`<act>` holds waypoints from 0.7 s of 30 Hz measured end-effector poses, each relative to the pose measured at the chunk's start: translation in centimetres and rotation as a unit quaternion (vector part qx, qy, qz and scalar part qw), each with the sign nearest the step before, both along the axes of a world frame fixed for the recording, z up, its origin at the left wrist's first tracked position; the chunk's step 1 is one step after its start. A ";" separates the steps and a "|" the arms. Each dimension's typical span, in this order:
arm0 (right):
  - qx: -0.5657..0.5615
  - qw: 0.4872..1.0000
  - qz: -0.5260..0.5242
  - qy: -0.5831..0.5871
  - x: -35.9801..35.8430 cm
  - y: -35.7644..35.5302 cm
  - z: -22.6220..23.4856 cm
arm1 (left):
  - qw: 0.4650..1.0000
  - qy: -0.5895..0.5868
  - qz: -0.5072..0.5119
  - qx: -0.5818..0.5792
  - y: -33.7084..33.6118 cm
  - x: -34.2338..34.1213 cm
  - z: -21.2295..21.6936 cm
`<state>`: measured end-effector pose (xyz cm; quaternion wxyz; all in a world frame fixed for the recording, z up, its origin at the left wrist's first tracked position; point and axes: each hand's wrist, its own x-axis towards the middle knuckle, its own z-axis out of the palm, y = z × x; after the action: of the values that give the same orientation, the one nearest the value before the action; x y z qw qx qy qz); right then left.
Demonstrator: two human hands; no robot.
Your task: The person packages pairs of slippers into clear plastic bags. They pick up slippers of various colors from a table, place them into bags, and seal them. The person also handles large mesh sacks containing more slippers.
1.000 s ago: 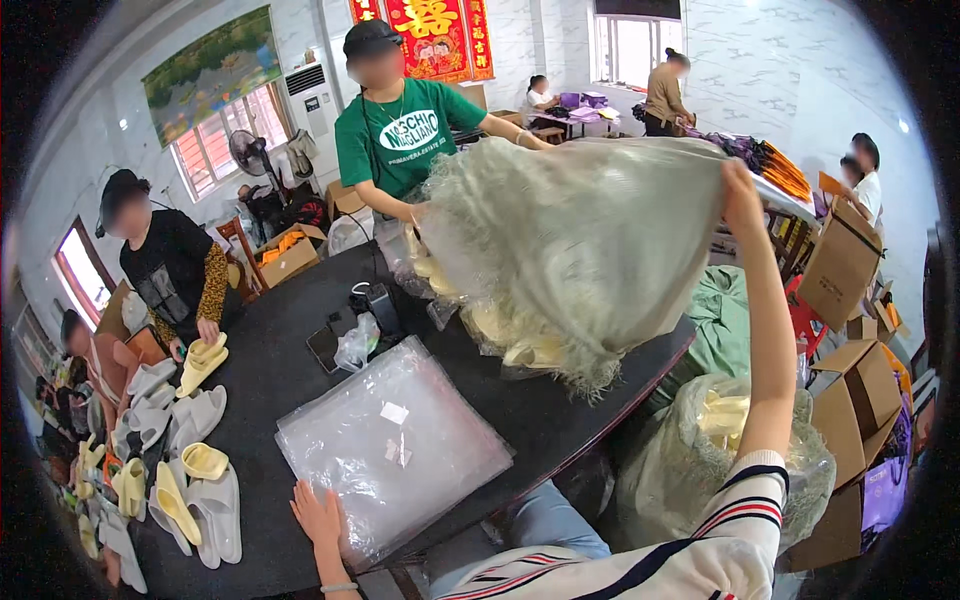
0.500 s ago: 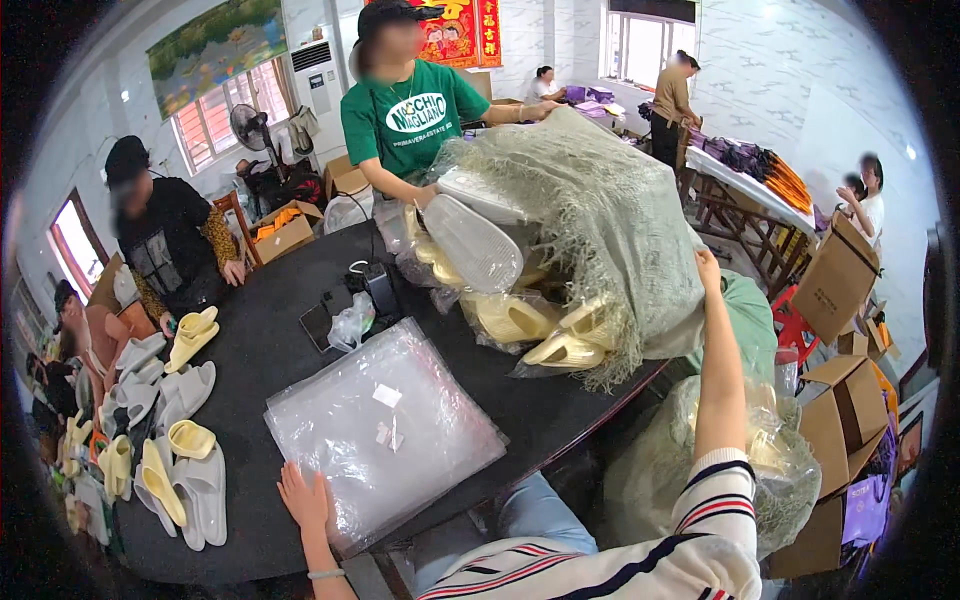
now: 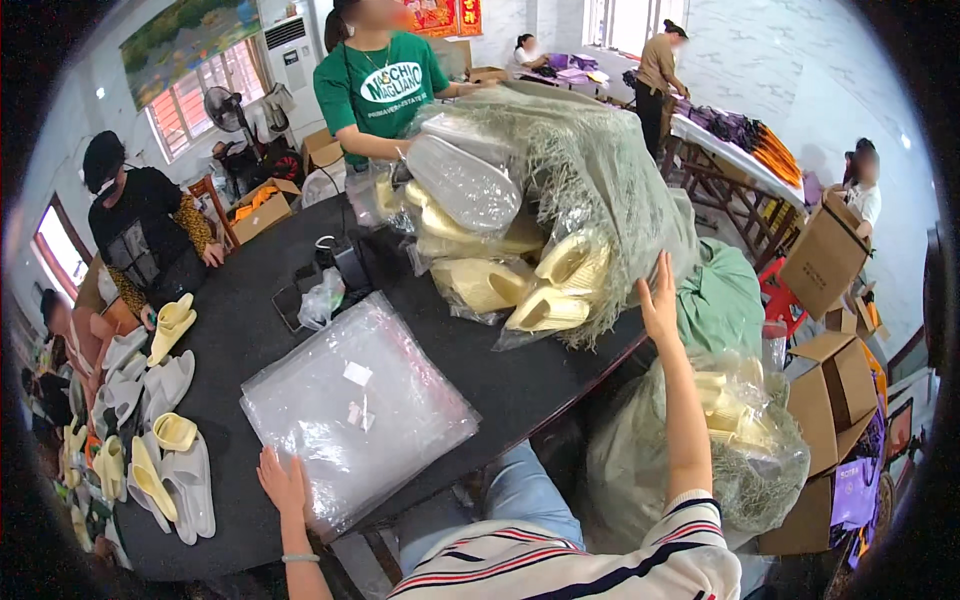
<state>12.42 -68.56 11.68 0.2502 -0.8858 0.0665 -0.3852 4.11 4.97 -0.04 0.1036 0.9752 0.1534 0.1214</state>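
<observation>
Since a second ago the big woven sack (image 3: 600,180) has dropped from held-high to resting tipped on the far side of the table (image 3: 520,385), and bagged pale yellow slippers (image 3: 500,285) now spill from its mouth onto the dark top. Her right hand (image 3: 657,300) is raised against the sack's frayed lower edge, fingers spread and open, pressing rather than gripping. Her left hand (image 3: 283,483) lies flat with open fingers at the near corner of the stack of clear plastic bags (image 3: 360,410), just touching it. Across the table a person in a green shirt (image 3: 380,90) holds the sack's other side. It looks to me like the emptying step, with the load half out. Next I would expect the sack's bottom to need lifting, both people together, so the rest slides clear without sweeping over the bag stack.
</observation>
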 end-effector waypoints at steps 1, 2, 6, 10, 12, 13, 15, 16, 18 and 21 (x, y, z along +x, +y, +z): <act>0.054 0.999 0.006 0.001 0.9 -1.8 -1.9 | 1.000 -0.006 -0.003 0.003 0.3 0.3 -0.2; 0.108 0.994 0.018 0.003 1.8 -3.0 -3.2 | 1.000 -0.011 -0.001 0.007 0.4 0.1 -0.3; 0.088 0.996 0.012 -0.010 3.0 -4.0 -5.7 | 1.000 -0.004 0.000 -0.004 -0.6 -0.2 1.3; 0.078 0.994 -0.052 -0.063 4.5 -7.1 -12.3 | 1.000 -0.025 0.009 0.008 -1.0 0.1 1.0; 0.131 0.987 -0.054 -0.082 4.7 -7.3 -15.4 | 0.999 -0.031 0.003 0.012 -0.7 0.6 0.8; 0.122 0.987 -0.069 -0.079 4.6 -6.9 -16.4 | 0.999 -0.037 0.002 0.018 -0.7 0.5 0.6; 0.126 0.987 -0.064 -0.082 3.6 -4.4 -16.5 | 0.998 -0.044 0.004 0.037 -0.3 0.0 0.4; 0.141 0.985 -0.047 -0.087 3.2 -3.0 -16.4 | 0.998 -0.049 0.007 0.037 -0.2 -0.2 0.6; -0.041 0.992 -0.119 -0.010 2.7 -3.9 -17.1 | 0.998 -0.051 -0.004 0.035 -0.8 0.1 0.8; -0.053 0.990 -0.128 -0.013 2.8 -3.7 -17.5 | 0.998 -0.046 -0.004 0.041 -0.8 0.3 0.9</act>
<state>15.21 -72.28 -5.83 0.1528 -0.8766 0.1557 -0.4289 4.43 4.18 0.86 0.0712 0.9726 0.1393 0.1719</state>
